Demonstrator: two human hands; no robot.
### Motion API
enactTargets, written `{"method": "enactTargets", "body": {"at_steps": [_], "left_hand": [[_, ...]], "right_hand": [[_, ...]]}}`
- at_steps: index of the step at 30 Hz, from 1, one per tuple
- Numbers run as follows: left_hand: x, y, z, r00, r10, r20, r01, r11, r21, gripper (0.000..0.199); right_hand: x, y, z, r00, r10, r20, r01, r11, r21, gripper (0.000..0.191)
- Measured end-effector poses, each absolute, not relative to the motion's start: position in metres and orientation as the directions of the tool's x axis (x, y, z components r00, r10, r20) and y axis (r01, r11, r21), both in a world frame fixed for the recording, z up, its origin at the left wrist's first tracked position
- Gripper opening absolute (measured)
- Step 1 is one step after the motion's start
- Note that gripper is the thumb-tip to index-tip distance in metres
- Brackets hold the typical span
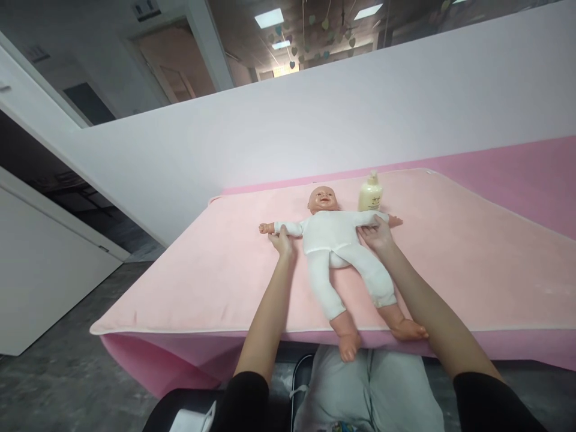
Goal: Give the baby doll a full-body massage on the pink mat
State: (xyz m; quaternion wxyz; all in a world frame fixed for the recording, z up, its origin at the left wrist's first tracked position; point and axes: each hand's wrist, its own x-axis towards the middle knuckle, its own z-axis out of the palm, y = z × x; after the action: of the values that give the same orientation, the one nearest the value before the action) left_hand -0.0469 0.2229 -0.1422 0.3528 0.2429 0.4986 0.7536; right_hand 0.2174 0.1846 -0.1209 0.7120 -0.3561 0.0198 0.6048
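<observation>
A baby doll (330, 234) with a white cloth body lies face up on a pink mat (216, 270), its head toward the wall and its feet over the near edge. My left hand (282, 241) is closed around the doll's sleeve near the wrist, on the left side of the view. On the other side, my right hand (377, 233) grips the other sleeve, thumb on top and fingers underneath. Both doll arms are stretched out sideways. Its legs are spread and point toward me.
A pale yellow pump bottle (371, 193) stands just beyond the doll's arm on the right. Behind the mat rises a white partition (342, 126). A pink cloth (166, 360) hangs under the mat's near edge. At lower left is a black chair (180, 405) with a white object on it.
</observation>
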Motion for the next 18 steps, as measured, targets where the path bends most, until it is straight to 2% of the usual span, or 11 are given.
{"method": "enactTargets", "body": {"at_steps": [5, 14, 18], "left_hand": [[-0.043, 0.220, -0.143, -0.650, 0.755, 0.089, -0.162, -0.252, 0.954, 0.037], [-0.044, 0.218, -0.138, -0.638, 0.764, 0.093, -0.170, -0.258, 0.951, 0.037], [-0.043, 0.216, -0.134, -0.653, 0.748, 0.116, -0.186, -0.307, 0.933, 0.044]], "right_hand": [[0.218, 0.183, -0.116, 0.258, 0.833, -0.490, -0.881, -0.005, -0.473, 0.013], [0.216, 0.181, -0.113, 0.269, 0.826, -0.495, -0.884, 0.008, -0.468, 0.013], [0.207, 0.181, -0.111, 0.366, 0.806, -0.465, -0.839, 0.071, -0.539, 0.014]]}}
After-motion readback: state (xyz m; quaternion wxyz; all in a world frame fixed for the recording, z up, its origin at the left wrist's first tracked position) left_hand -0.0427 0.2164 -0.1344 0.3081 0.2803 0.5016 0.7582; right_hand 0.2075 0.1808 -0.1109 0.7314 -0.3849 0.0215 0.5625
